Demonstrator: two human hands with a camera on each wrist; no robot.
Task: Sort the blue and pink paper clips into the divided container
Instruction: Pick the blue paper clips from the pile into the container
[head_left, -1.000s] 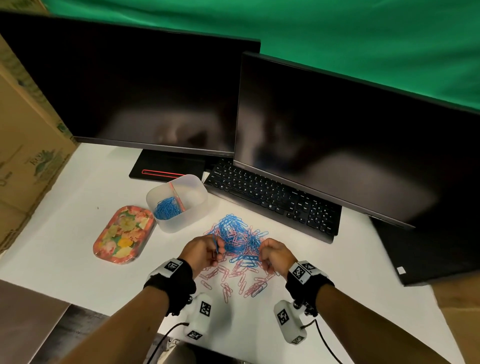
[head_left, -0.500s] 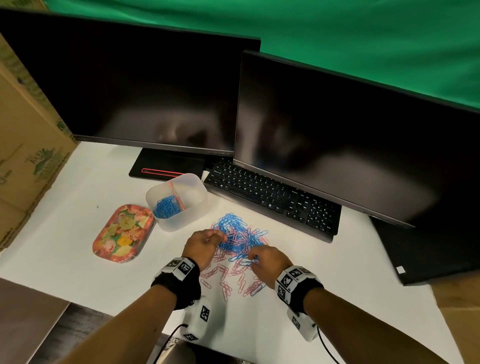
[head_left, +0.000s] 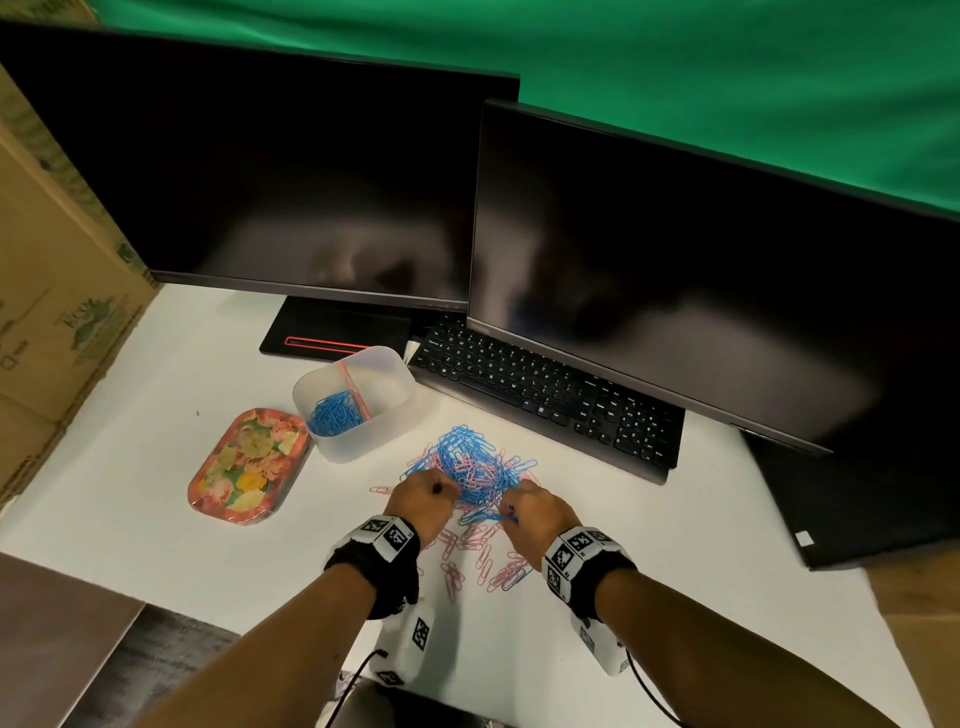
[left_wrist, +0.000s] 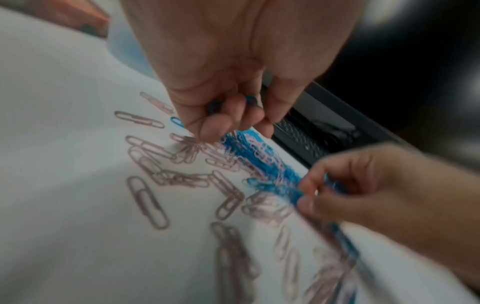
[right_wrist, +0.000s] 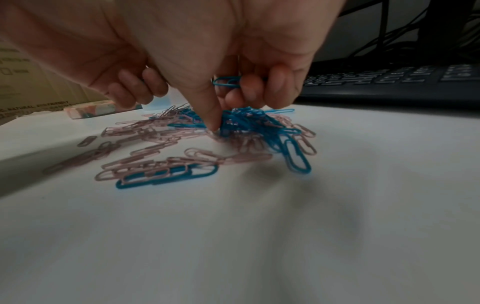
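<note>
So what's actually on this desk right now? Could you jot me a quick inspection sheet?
Surface: white table, mostly bare nearer the person.
Job's things: mixed pile of blue and pink paper clips; divided container holds blue clips in its left compartment.
Clutter: floral tray left of the container.
Hands: left hand grips blue clips in curled fingers; right hand holds blue clips.
Cables: black wires from the wrist cameras.
Surroundings: two dark monitors, keyboard, cardboard box, green backdrop.
</note>
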